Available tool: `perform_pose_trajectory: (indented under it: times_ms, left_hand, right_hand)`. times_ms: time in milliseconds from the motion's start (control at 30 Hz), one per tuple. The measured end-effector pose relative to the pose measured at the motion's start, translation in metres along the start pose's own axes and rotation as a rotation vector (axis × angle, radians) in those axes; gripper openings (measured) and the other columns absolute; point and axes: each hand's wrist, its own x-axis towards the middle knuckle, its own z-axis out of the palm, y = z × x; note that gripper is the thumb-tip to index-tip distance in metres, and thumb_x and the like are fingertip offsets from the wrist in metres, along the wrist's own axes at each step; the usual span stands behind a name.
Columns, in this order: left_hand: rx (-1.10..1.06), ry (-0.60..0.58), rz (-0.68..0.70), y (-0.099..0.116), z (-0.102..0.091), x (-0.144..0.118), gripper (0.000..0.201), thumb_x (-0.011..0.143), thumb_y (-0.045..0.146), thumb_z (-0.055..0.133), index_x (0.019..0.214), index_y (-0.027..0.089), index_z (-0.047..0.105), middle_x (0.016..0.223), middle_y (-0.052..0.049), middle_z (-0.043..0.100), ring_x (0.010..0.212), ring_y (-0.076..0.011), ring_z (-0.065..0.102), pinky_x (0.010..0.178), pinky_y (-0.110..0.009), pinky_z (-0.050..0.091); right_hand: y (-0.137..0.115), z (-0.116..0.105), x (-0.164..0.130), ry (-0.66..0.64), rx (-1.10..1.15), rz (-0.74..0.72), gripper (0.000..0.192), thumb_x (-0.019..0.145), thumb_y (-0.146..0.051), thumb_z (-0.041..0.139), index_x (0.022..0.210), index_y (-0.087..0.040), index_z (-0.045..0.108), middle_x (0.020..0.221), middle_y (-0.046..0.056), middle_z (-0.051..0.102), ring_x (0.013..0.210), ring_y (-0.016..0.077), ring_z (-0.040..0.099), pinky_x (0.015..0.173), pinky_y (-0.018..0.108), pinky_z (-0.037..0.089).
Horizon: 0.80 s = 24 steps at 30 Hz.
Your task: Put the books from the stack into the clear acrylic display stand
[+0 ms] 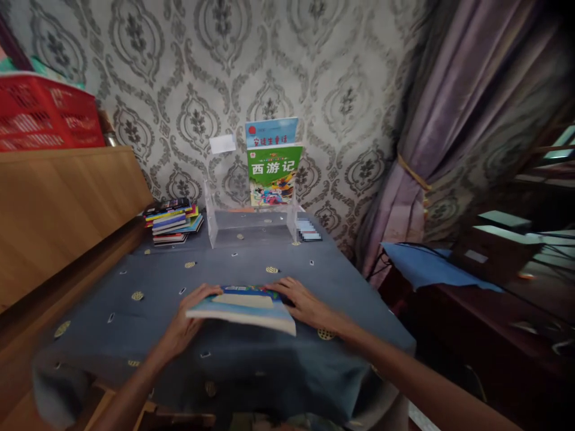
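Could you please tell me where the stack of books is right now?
In the head view, the stack of books lies at the table's far-left corner, between the wooden cabinet and the clear stand.

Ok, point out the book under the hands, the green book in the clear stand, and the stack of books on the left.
book (245,308), head view, on its cover.
green book (273,173), head view, on its front cover.
stack of books (173,224), head view, on the spines' edge.

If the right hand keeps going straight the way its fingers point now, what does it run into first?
The right hand points left across the book it is touching, so it would likely meet the left hand on the book's other end first; depth is uncertain.
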Motion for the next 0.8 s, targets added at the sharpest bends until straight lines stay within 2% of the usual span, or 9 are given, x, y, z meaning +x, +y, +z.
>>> perform_pose_trajectory:
  times_ms: [100,167,300,400,500,567,633,700,800]
  left_hand:
    - [-0.115,0.134,-0.144,0.001,0.004,0.036,0.043,0.09,0.056,0.05,0.094,0.018,0.071,0.093,-0.008,0.07,0.095,-0.0269,0.064,0.088,-0.036,0.05]
    - [-0.185,0.231,-0.225,-0.001,0.011,0.058,0.043,0.086,0.059,0.055,0.088,0.018,0.068,0.088,-0.006,0.069,0.094,-0.0269,0.064,0.086,-0.035,0.051]
    - [-0.414,0.354,-0.243,-0.004,0.025,0.093,0.045,0.08,0.057,0.065,0.106,0.02,0.061,0.106,-0.006,0.068,0.107,-0.0255,0.063,0.092,-0.033,0.05]
    - [-0.506,0.38,-0.284,-0.012,0.03,0.102,0.052,0.078,0.056,0.068,0.114,0.021,0.056,0.109,-0.007,0.068,0.103,-0.0236,0.065,0.09,-0.032,0.05]
    - [-0.419,0.245,-0.394,-0.03,0.027,0.096,0.053,0.082,0.058,0.061,0.116,0.019,0.054,0.1,-0.007,0.07,0.09,-0.0237,0.067,0.079,-0.032,0.053]
    - [-0.179,0.095,-0.482,-0.043,0.021,0.087,0.051,0.084,0.056,0.056,0.118,0.018,0.054,0.083,-0.005,0.069,0.077,-0.0242,0.067,0.07,-0.033,0.052]
    - [0.184,-0.03,-0.512,-0.048,0.014,0.082,0.045,0.086,0.05,0.054,0.118,0.018,0.056,0.074,-0.004,0.066,0.071,-0.0254,0.066,0.068,-0.034,0.051]
    - [0.486,-0.102,-0.432,-0.042,0.013,0.083,0.037,0.089,0.044,0.051,0.115,0.02,0.059,0.081,-0.006,0.068,0.078,-0.0278,0.067,0.073,-0.037,0.05]
    - [0.559,-0.168,-0.147,-0.019,0.029,0.092,0.031,0.097,0.039,0.042,0.111,0.022,0.063,0.103,-0.01,0.07,0.099,-0.0291,0.066,0.086,-0.041,0.05]
  right_hand:
    - [0.014,0.008,0.019,0.107,0.031,0.018,0.034,0.101,-0.038,0.044,0.123,-0.021,0.063,0.115,0.011,0.064,0.109,0.0245,0.057,0.099,0.04,0.044]
    - [0.021,0.01,0.03,0.139,0.058,0.048,0.03,0.1,-0.04,0.046,0.111,-0.02,0.066,0.108,0.01,0.067,0.101,0.0241,0.06,0.093,0.038,0.047]
    - [0.025,0.006,0.043,0.154,0.132,0.16,0.031,0.098,-0.046,0.049,0.09,-0.019,0.063,0.087,0.007,0.069,0.081,0.0217,0.063,0.076,0.032,0.048]
    - [0.014,0.003,0.04,0.14,0.282,0.239,0.034,0.096,-0.048,0.051,0.08,-0.019,0.058,0.075,0.003,0.064,0.069,0.018,0.06,0.064,0.028,0.045]
    - [-0.001,0.003,0.031,0.003,0.635,0.389,0.032,0.094,-0.047,0.051,0.079,-0.019,0.052,0.064,-0.002,0.057,0.047,0.0101,0.049,0.046,0.022,0.037]
    - [-0.011,0.003,0.026,-0.114,0.903,0.543,0.028,0.095,-0.043,0.051,0.08,-0.019,0.05,0.056,-0.006,0.053,0.038,0.0065,0.039,0.039,0.019,0.029]
    - [-0.018,0.001,0.024,-0.18,1.081,0.696,0.023,0.095,-0.037,0.051,0.08,-0.019,0.049,0.049,-0.008,0.051,0.033,0.005,0.034,0.035,0.017,0.024]
    - [-0.022,-0.001,0.024,-0.199,1.15,0.797,0.02,0.096,-0.03,0.05,0.079,-0.019,0.048,0.045,-0.009,0.05,0.031,0.0042,0.031,0.033,0.016,0.02]
    - [-0.027,-0.006,0.025,-0.193,1.162,0.845,0.021,0.097,-0.022,0.047,0.077,-0.019,0.049,0.043,-0.008,0.052,0.03,0.0037,0.034,0.033,0.014,0.02]
